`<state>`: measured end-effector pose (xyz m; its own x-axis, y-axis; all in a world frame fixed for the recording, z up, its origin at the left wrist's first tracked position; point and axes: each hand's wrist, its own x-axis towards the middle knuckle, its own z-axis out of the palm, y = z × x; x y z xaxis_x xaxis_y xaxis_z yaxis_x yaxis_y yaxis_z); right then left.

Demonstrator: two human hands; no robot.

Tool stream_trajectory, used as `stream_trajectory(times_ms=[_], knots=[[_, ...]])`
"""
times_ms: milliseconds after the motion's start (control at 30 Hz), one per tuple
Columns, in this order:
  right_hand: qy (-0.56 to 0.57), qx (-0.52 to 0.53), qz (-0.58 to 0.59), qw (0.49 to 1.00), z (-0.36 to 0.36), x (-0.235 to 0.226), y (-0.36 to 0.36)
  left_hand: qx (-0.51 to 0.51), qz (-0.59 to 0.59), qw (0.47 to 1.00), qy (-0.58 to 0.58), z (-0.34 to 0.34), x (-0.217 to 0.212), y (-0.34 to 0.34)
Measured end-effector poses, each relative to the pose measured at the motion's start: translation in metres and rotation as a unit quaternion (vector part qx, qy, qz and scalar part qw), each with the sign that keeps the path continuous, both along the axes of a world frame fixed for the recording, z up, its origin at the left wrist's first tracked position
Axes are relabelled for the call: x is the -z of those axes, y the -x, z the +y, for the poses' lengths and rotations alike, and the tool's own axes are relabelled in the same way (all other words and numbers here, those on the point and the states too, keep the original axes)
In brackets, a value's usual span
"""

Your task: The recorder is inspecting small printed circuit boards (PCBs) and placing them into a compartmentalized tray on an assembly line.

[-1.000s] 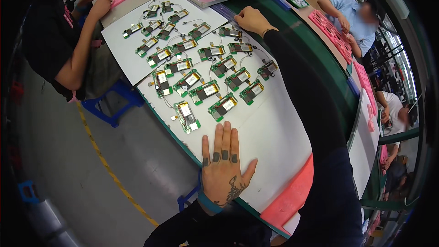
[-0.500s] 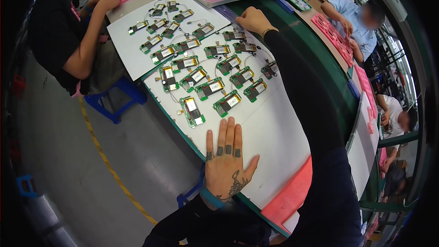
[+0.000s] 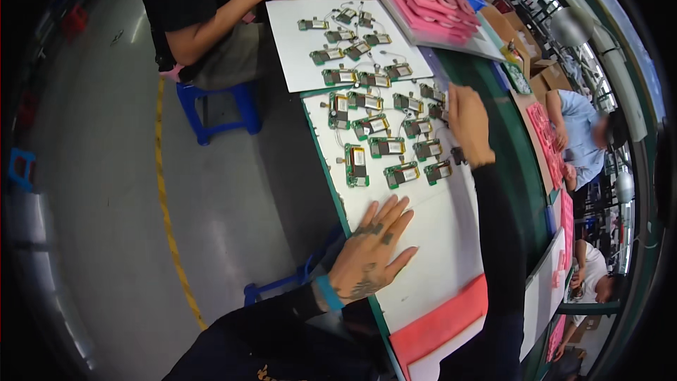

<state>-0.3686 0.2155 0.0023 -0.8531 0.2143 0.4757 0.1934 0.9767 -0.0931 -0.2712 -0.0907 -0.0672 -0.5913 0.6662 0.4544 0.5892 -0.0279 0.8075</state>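
Note:
Flat on the white tabletop point(image 3: 437, 240) lies my left hand point(image 3: 370, 254), palm down with fingers stretched out, holding nothing. Its fingertips are just short of the nearest green circuit boards with silver battery packs, such as this circuit board point(image 3: 402, 174). My right hand point(image 3: 469, 125) is at the right edge of the group, its fingers curled closed beside a partly covered circuit board point(image 3: 437, 111). What it grips, if anything, is hidden. More boards with thin wires lie in loose rows, some on a white sheet point(image 3: 296, 49) farther back.
Pink foam trays point(image 3: 423, 0) are stacked at the back. A red foam piece point(image 3: 441, 324) lies at the near edge. Beyond my right arm runs a green conveyor surface point(image 3: 497, 106). A co-worker's arm point(image 3: 233, 10) is at the back left, above a blue stool point(image 3: 218, 109).
The view has swung left, so the table appears farther right. My right hand has come nearer, from the table's far right edge to beside the boards. My left hand stays flat on the tabletop.

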Motion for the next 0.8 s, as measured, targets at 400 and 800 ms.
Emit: stream_trajectory(times_ms=[400,800], knots=[[0.090,-0.369,-0.150,0.913,-0.217,-0.009,-0.147,-0.380,-0.197,0.904,-0.013,-0.071,0.007,0.277],[-0.064,-0.286,0.090,0.952,-0.217,-0.138,-0.326,0.095,0.065,0.979,-0.167,-0.029,-0.027,-0.049]])
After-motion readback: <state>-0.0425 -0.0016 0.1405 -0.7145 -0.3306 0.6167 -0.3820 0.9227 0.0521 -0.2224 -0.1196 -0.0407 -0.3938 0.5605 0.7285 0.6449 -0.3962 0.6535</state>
